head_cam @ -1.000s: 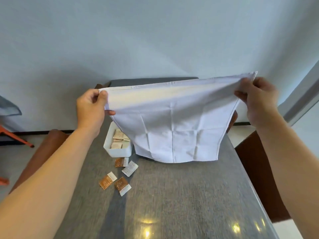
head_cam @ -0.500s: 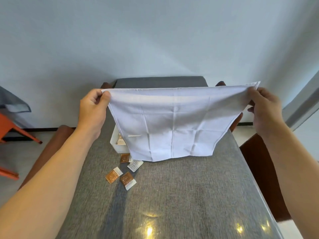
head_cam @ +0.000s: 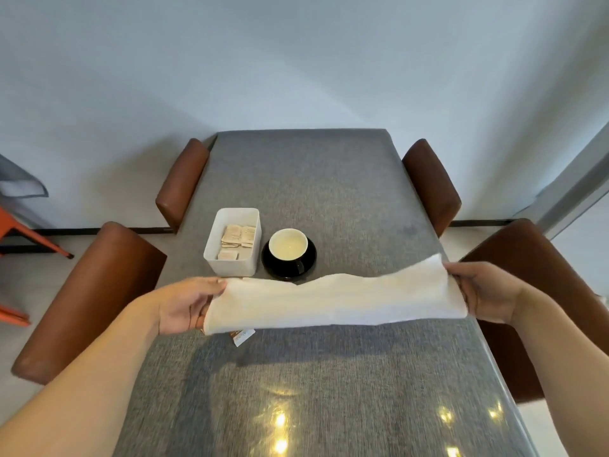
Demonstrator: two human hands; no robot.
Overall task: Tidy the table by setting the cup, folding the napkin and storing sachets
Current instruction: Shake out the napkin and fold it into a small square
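A white napkin [head_cam: 333, 301] stretches in a low band just above the grey table [head_cam: 329, 374]. My left hand [head_cam: 184, 305] grips its left end and my right hand [head_cam: 481, 291] grips its right end. Behind it a cream cup [head_cam: 288, 244] sits on a black saucer [head_cam: 298, 268]. To the left of the saucer stands a white box [head_cam: 235, 244] holding several sachets [head_cam: 237, 237]. One loose sachet [head_cam: 243, 336] peeks out under the napkin's near edge; the other loose ones are hidden.
Brown padded chairs flank the table: two on the left [head_cam: 89, 298] [head_cam: 181, 183] and two on the right [head_cam: 431, 179] [head_cam: 534, 258]. An orange stool [head_cam: 19, 232] stands at the far left. A pale wall lies behind the table's far end.
Both hands have brought the napkin down from an upright hanging spread to a low, flattened band near the table. The cup and saucer are now uncovered, and most loose sachets are covered.
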